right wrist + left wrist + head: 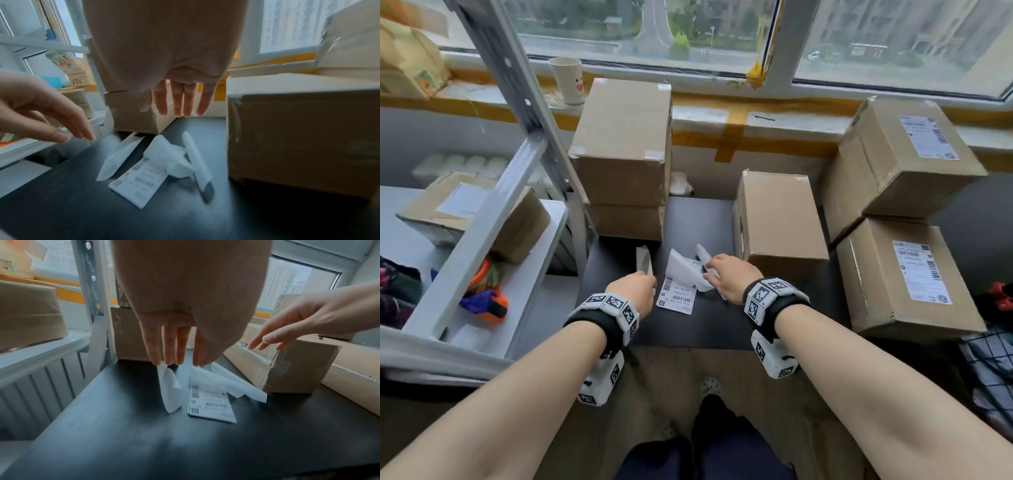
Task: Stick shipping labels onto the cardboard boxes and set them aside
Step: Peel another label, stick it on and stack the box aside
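Observation:
A printed shipping label (676,296) lies flat on the black table (705,329), also seen as the label (209,404) and label (141,180). Curled white backing papers (686,269) lie around it. My left hand (637,291) hovers just left of the label, fingers (168,352) straight, their tips at the top of one curled backing strip (169,386). My right hand (722,274) is over the crumpled papers, fingers (180,100) straight and holding nothing. An unlabelled cardboard box (779,212) stands right of the papers.
Two stacked plain boxes (621,137) stand at the table's back left. Two labelled boxes (900,161) are stacked at the right. A white metal shelf (482,240) with a box borders the left. A paper cup (567,80) sits on the windowsill.

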Tool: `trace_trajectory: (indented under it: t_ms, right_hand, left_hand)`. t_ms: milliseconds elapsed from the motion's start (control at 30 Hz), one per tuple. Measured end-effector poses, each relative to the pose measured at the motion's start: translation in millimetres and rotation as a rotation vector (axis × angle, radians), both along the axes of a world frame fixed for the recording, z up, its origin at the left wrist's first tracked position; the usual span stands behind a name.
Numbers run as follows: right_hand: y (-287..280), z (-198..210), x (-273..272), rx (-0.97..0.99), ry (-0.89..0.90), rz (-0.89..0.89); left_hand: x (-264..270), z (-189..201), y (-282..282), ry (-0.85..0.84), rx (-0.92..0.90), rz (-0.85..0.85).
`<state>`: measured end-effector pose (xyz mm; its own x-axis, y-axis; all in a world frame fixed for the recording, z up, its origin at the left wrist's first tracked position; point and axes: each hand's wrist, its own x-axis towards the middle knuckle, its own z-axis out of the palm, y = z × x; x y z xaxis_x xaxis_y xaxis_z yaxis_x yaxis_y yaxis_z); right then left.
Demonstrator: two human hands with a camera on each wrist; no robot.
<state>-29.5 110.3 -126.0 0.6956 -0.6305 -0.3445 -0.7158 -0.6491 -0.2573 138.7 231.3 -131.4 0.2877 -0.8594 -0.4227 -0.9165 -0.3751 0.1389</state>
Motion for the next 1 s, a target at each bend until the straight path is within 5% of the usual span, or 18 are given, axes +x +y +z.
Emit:
trace_trajectory:
  t_ms: [300,467,600,1000]
  right_hand:
    - [36,-75,26,0.128,0.014,0.064]
    - [41,-111,33,0.117,-0.072,0.048]
    - [42,-120,36,0.015,-0.158,0.043]
    - [41,-126,43,-0.138,-0.228,0.043]
  left_hand:
    - [6,-63,29,0.09,-0.03,0.013]
    - [4,-92,32,0.142,-0.263,-0.077]
    - [0,-105,34,0.129,-0.364,-0.096]
    - [4,-114,26,0.149,-0.227,0.03]
